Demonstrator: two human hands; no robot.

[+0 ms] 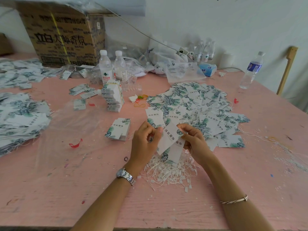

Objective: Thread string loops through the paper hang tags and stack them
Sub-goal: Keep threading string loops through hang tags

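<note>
Both hands are up over the pink table (216,189), mid-scene. Left hand (145,139): fingers curled, thumb and fingertips pinching the left edge of the held tags (169,139). Right hand (194,140): pinching their top right corner. Looks like two tags, overlapped and tilted, lower ends hanging over the string loops (170,170), a tangled white heap on the table under the hands, near side. Can't tell if a loop is already in the fingers: too fine, and the fingers hide it. The punch hole isn't visible either.

A small neat stack (119,129) lies just left of the left hand. A loose tag pile (200,104) spreads to the far right of the hands. A bundled stack (114,97) stands farther off, with water bottles (105,67) behind it.

Risks, my guess:
- Two tags pinched together could shift, so the holes stop lining up and the loop catches only one.
- The string heap is knotted, so pulling one loop could drag several up.
- A hard tug could tear the paper at the hole.
- A dropped tag lands in the strings and gets mixed in.
- A careless drop onto the neat stack could knock it askew.
</note>
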